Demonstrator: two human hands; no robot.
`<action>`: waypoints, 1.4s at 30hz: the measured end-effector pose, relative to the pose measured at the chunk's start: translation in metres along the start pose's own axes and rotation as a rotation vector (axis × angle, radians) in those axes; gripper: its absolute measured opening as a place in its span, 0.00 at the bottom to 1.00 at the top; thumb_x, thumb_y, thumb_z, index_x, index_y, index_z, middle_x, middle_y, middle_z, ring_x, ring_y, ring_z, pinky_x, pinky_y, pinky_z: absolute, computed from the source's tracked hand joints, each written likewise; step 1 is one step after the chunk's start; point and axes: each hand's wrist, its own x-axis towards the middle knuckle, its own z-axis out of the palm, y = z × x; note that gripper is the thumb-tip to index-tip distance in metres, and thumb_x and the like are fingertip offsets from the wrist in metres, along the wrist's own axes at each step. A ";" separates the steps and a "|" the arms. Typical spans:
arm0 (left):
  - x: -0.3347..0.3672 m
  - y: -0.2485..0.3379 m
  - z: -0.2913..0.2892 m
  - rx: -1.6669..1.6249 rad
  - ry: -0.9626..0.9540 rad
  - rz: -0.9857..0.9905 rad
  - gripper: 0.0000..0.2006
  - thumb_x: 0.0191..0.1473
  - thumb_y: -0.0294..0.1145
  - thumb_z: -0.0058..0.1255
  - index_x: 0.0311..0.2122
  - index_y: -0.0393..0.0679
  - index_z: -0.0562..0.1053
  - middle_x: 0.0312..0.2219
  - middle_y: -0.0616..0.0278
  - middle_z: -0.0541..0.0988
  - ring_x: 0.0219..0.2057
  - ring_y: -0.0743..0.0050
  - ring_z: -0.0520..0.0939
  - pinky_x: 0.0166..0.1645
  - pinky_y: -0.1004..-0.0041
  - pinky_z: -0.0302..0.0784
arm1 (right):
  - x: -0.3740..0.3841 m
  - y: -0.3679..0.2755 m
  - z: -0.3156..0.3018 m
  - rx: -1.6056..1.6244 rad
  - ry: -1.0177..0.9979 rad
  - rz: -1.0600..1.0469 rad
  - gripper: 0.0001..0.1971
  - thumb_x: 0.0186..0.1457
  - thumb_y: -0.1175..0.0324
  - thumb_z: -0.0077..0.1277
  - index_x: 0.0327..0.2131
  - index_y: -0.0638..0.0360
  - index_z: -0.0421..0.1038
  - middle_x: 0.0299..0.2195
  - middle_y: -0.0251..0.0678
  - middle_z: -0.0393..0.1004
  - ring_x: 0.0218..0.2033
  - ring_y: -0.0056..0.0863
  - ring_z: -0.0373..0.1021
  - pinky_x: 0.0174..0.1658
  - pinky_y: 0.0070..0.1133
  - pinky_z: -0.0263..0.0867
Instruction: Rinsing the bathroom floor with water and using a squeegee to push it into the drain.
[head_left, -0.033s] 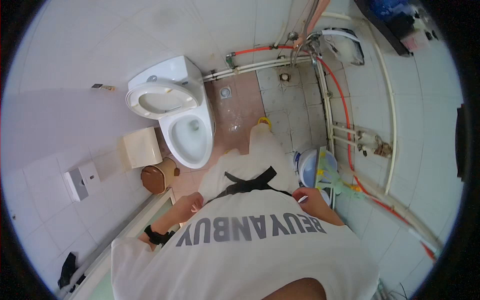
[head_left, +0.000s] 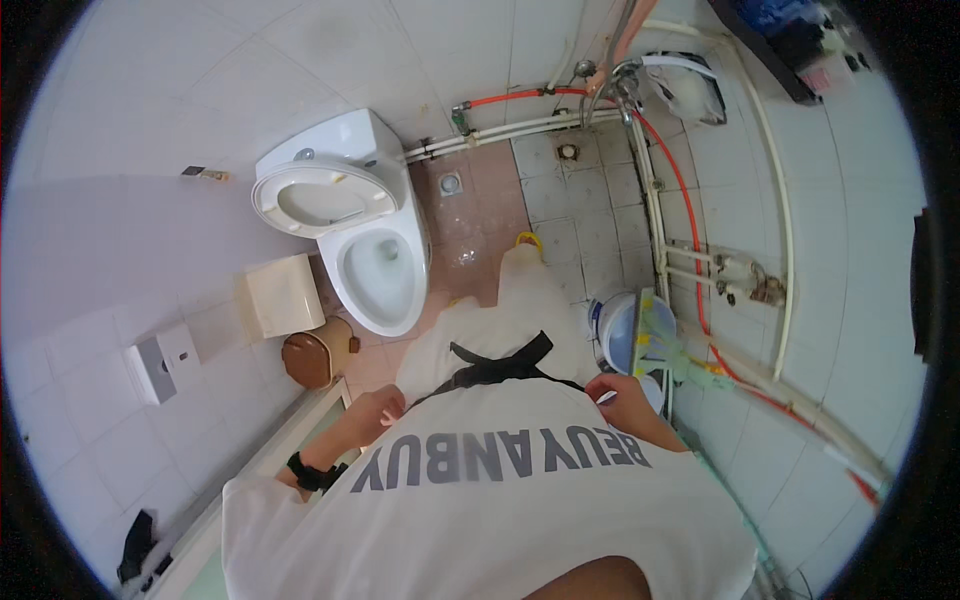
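A black cloth tie [head_left: 500, 365] crosses the waist of my white trousers [head_left: 480, 325], below the hem of my white shirt [head_left: 500, 520]. It is knotted in the middle, with short ends sticking up. At its left end, my left hand [head_left: 372, 418] has curled fingers closed on the tie. At the right end, my right hand [head_left: 625, 402] pinches it with thumb and fingers. Both hands are close to my hips. A black band [head_left: 312, 472] is around my left wrist.
Ahead stands a white toilet [head_left: 385, 275], lid and seat raised. Left of it are a brown-lidded bin [head_left: 308, 360] and a cream box [head_left: 282, 295]. Buckets [head_left: 622, 335] stand to my right. Red hose [head_left: 690, 215] and white pipes [head_left: 785, 250] run along the right wall.
The view has shifted very slightly. My hands and the tie look the same.
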 end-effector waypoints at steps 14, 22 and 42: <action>-0.090 -0.176 -0.035 0.139 -0.072 0.197 0.09 0.42 0.27 0.56 0.31 0.38 0.73 0.27 0.58 0.76 0.30 0.68 0.76 0.36 0.73 0.71 | -0.110 0.046 0.246 -0.058 0.345 -0.107 0.09 0.37 0.75 0.58 0.25 0.64 0.68 0.23 0.37 0.70 0.25 0.28 0.67 0.31 0.22 0.62; -0.104 -0.227 -0.042 0.208 -0.313 0.256 0.07 0.43 0.22 0.55 0.30 0.38 0.72 0.24 0.62 0.74 0.27 0.75 0.73 0.34 0.76 0.69 | -0.177 0.072 0.338 0.149 0.429 -0.137 0.06 0.39 0.83 0.45 0.25 0.66 0.62 0.18 0.37 0.58 0.19 0.24 0.54 0.24 0.19 0.55; -0.266 -0.253 0.022 0.286 -0.782 -0.026 0.21 0.42 0.26 0.59 0.45 0.35 0.71 0.38 0.53 0.77 0.38 0.66 0.76 0.45 0.72 0.70 | -0.298 0.118 0.506 0.321 0.118 -0.050 0.13 0.42 0.70 0.50 0.18 0.67 0.56 0.13 0.38 0.52 0.17 0.24 0.48 0.21 0.24 0.51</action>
